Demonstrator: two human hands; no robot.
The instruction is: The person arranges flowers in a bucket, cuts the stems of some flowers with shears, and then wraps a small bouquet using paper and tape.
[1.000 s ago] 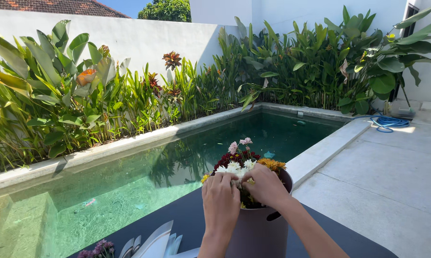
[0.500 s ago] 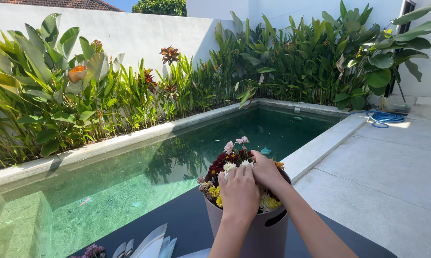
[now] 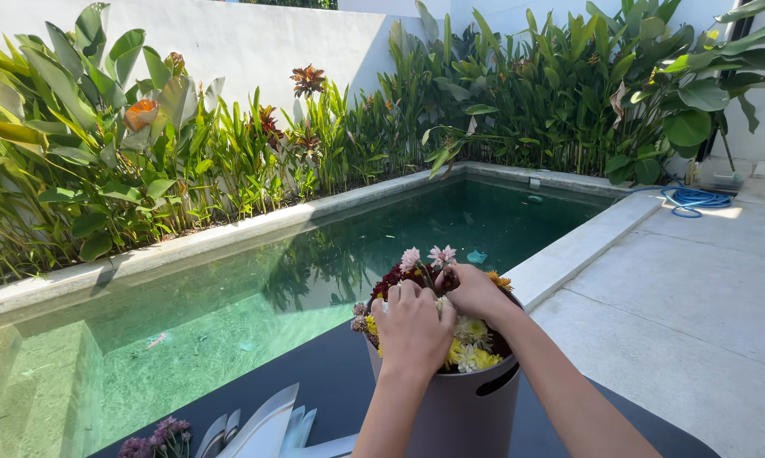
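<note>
- Pool [image 3: 331,254] water, green and clear, fills the middle of the scene, running from the near left to the far right, with a pale stone edge [image 3: 581,246] along its right side.
- Wall [image 3: 255,42], white, stands far behind the pool, with a thick row of plants [image 3: 145,161] between it and the water; one orange flower [image 3: 141,113] shows among the leaves at far left.
- Paving [image 3: 696,288] of large grey slabs lies to the right of the pool, and a blue hose [image 3: 694,200] is coiled on it at the far right.
- Table [image 3: 331,382], dark, sits nearest, below the hands.
- Bucket [image 3: 471,411], grey with a slot handle, stands upright on the table at near centre, packed with flowers [image 3: 471,352] in yellow, white, dark red and pink.
- Left hand [image 3: 412,326] rests knuckles up on top of the flowers, fingers curled down among them; what it grips is hidden.
- Right hand [image 3: 477,293] is just beside it, touching or nearly so, closed around stems at the far side of the bunch, below two pink blooms [image 3: 426,256].
- White sheets [image 3: 268,424] lie fanned on the table at near left of the bucket.
- Purple sprigs [image 3: 153,439] lie at the bottom edge, left of the sheets.
</note>
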